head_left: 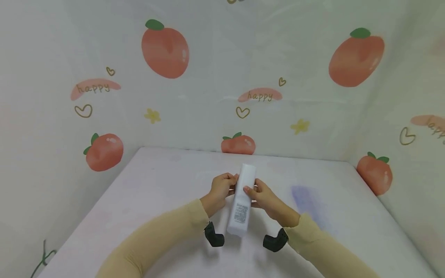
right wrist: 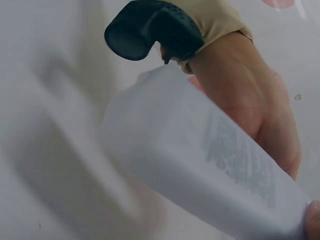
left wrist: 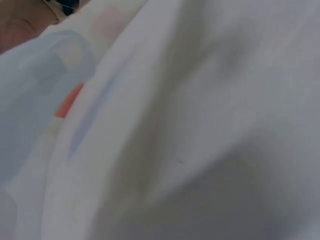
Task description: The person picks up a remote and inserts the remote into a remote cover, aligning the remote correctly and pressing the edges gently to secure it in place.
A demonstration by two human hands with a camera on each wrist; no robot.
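A long white box-shaped package (head_left: 246, 177) with rounded edges and a block of grey print is held above the table, tilted, its printed end lower and closer to me. My left hand (head_left: 219, 190) grips its left edge, with some fingers hidden behind it. From the right side my right hand (head_left: 267, 199) holds it, the thumb lying on the front face. Close up in the right wrist view, the package (right wrist: 185, 155) shows its blurred print, with the left hand (right wrist: 245, 90) behind it. In the left wrist view one pale end of the package (left wrist: 30, 95) appears at the left.
A white table (head_left: 167, 173) with a faint purple patch lies below. Behind and beside it hangs a white cloth (head_left: 208, 58) printed with red fruit and "happy". Black wrist cameras (head_left: 213, 235) jut from both sleeves near the package's lower end.
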